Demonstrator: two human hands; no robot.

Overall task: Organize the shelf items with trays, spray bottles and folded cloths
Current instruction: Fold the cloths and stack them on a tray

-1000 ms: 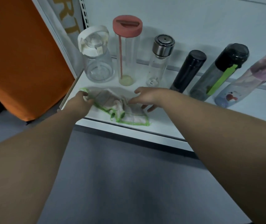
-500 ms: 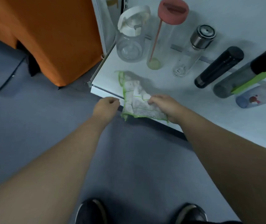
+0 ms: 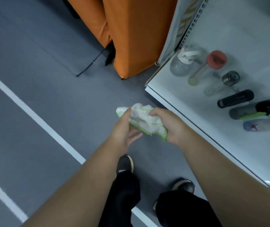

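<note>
A crumpled white cloth with a green hem [image 3: 143,117] is off the shelf, held in the air over the grey floor. My right hand [image 3: 168,124] grips its right side, fingers curled round the bunched fabric. My left hand [image 3: 123,128] lies against its left end, thumb on top and fingers straight beneath it. The white shelf [image 3: 196,112] lies to the right of both hands.
Several bottles stand in a row on the shelf: a clear jug with a white lid [image 3: 184,63], a tall red-lidded one [image 3: 212,63], a steel-capped one [image 3: 227,81], a black flask [image 3: 235,98]. An orange cover [image 3: 131,35] hangs at the back. My shoes [image 3: 125,163] are below.
The cloth has been lifted off the shelf's front edge and bunched up between both hands. My view has turned left and down, away from the shelf.
</note>
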